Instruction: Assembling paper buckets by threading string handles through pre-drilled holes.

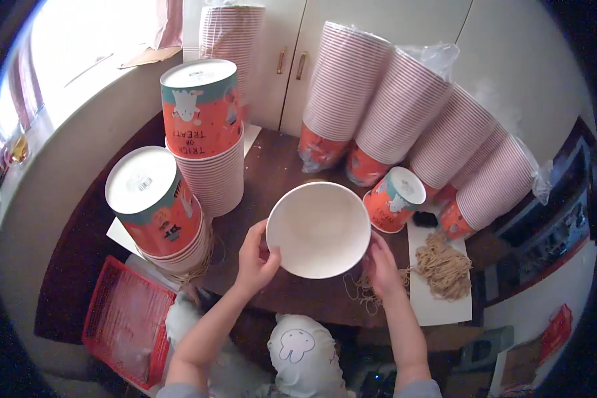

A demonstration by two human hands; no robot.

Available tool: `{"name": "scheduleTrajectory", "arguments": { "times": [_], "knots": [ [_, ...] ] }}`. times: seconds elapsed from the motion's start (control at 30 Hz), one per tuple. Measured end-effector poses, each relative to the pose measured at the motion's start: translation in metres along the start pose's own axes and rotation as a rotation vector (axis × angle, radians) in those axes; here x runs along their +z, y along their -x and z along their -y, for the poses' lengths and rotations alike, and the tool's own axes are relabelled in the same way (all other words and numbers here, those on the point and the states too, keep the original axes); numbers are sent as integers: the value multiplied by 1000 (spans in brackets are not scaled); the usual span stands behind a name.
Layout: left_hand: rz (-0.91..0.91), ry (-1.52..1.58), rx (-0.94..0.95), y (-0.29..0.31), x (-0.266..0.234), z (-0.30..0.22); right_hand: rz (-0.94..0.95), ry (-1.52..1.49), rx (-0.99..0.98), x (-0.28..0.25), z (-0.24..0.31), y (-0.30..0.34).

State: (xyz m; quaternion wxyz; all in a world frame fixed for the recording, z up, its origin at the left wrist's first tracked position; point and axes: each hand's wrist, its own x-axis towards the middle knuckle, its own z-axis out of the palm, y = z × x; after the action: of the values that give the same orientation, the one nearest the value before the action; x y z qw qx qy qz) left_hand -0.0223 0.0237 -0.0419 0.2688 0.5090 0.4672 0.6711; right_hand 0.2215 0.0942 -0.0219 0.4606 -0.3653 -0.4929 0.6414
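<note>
A round paper bucket (318,229) with a white inside is held over the dark brown table (272,159), its mouth turned up toward me. My left hand (255,260) grips its left side, the thumb near the rim. On the opposite side my right hand (381,265) presses against the wall; its fingers are partly behind the bucket. Loose tan strings (365,292) lie beside my right hand. Farther right, a heap of tan twine (443,268) rests on a white sheet (431,312). Just beyond the bucket stands a small upside-down orange and teal bucket (395,199).
Two stacks of upside-down buckets (202,119) (156,205) stand at the left. Several tall plastic-wrapped bucket stacks (348,79) lean at the back right, before white cabinet doors (371,16). A red plastic basket (99,318) sits lower left. A small black object (426,219) lies near the twine.
</note>
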Motion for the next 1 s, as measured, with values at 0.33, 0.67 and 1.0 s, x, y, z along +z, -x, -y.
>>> {"name": "scheduleTrajectory", "arguments": {
  "times": [0.33,0.67,1.0],
  "knots": [
    [-26,-40,224,5,5,15,-55,659,-467,38,11,35],
    [48,273,57,13,11,14,-57,1107,-966,45,3,62],
    [62,336,81,21,13,2,-331,1487,-1268,61,0,73]
  ]
}}
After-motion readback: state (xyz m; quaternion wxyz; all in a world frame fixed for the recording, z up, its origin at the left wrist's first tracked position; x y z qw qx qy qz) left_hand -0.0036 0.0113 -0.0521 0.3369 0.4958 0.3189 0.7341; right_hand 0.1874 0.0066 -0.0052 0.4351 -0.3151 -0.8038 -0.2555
